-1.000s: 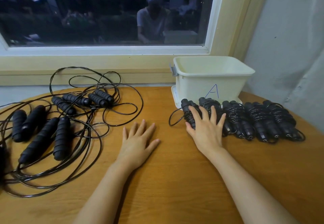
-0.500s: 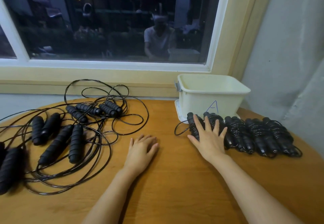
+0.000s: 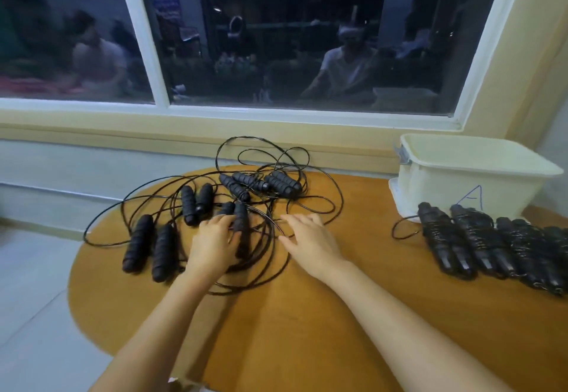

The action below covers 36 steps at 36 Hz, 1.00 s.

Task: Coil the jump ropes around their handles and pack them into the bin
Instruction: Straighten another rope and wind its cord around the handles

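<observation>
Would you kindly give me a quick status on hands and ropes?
Left hand on loose handles, grip unclear. Right hand open over tangled cords. Coiled ropes beside bin, unpacked.

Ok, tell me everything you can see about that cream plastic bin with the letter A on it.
The cream rectangular plastic bin stands upright at the right rear of the round wooden table. Its top is open, with a flared rim; a grey clip sits on its left end and a blue hand-drawn A marks its front. It seems to rest on a matching flat lid. Coiled black jump ropes lie right in front.
</observation>
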Available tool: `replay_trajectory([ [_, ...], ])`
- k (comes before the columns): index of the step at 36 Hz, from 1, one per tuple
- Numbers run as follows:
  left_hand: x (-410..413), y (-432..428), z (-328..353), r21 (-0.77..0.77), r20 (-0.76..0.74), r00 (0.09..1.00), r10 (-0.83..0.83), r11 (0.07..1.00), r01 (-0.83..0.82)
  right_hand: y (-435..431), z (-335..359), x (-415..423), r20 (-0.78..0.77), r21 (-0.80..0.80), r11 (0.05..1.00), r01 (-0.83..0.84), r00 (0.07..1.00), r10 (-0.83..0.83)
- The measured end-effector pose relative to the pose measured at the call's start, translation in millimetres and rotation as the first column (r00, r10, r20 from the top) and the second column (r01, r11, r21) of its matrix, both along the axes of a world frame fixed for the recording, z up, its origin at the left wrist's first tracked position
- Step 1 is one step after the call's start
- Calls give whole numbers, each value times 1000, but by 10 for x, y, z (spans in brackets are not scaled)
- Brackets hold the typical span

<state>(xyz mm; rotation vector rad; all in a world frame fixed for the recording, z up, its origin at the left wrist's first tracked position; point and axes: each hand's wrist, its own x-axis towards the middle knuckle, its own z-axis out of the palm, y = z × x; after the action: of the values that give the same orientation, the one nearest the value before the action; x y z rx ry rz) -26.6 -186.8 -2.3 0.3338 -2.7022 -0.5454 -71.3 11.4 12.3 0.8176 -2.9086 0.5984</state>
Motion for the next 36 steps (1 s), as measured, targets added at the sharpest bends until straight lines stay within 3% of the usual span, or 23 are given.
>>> replay_trajectory([
  [4, -90, -305, -73, 48, 99, 995, 35, 998, -39, -444, -50, -69, 78, -22, 1000, -20, 997, 21],
  [13, -290, -510, -96, -23, 222, 973, 69, 998, -65, -999, -194, -280, 281, -7, 998, 57, 958, -53],
  [16, -348, -536, -46, 103, 240, 970, 46, 992, -72, -1053, -189, -289, 291, -47, 997, 54, 956, -38],
  [18, -355, -549, 2, 355, 224, 974, 19, 930, -100, -1050, -171, -305, 344, -145, 985, 95, 938, -40],
  [21, -295, -498, 72, 696, 228, 973, -33, 705, -139, -982, -165, -337, 544, -374, 896, 239, 839, 3],
  [23, -215, -377, 138, 833, 208, 974, -89, 538, -128, -874, -138, -308, 635, -467, 830, 303, 768, 77],
  [25, -131, -207, 226, 930, 155, 978, -141, 354, -97, -725, -115, -239, 647, -528, 785, 323, 752, 125],
  [27, -60, -22, 297, 969, 128, 978, -162, 230, -89, -552, -104, -135, 638, -580, 746, 327, 752, 165],
  [29, -16, 162, 306, 975, 125, 978, -166, 205, -90, -348, -109, -17, 625, -611, 722, 325, 757, 189],
  [32, 42, 405, 260, 966, 125, 976, -181, 245, -79, 36, -107, 158, 577, -639, 726, 256, 783, 232],
  [36, 166, 619, 174, 939, 175, 935, -307, 337, -65, 715, -82, 292, 455, -497, 863, 95, 875, 166],
])
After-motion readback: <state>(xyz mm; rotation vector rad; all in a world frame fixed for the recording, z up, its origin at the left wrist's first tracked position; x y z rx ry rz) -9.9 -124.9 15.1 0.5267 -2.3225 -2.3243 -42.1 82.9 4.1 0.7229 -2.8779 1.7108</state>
